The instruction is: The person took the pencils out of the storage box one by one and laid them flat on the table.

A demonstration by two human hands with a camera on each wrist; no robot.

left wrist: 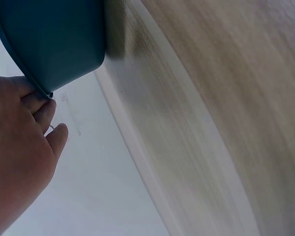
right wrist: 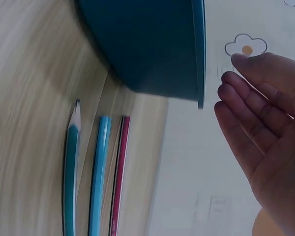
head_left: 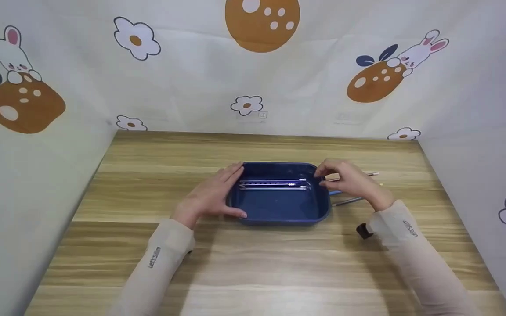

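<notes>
A dark blue plastic bin [head_left: 279, 206] sits on the wooden table, and several pencils [head_left: 275, 188] lie side by side inside it near its back wall. My left hand [head_left: 211, 191] grips the bin's left end, thumb at the front corner and fingers along the back corner. Over the right rim hovers my right hand [head_left: 345, 177], its fingers loosely bent and nothing between them. Below that hand, to the right of the bin, lie more pencils: a teal one [right wrist: 71, 182] with a sharpened tip, a light blue one [right wrist: 98, 177] and a dark red one [right wrist: 119, 177].
The wooden tabletop [head_left: 253, 272] extends around the bin. Patterned cloth walls [head_left: 182, 87] with rabbits, oranges and flowers enclose its back and sides. A small black object [head_left: 364, 231] shows at the right wrist.
</notes>
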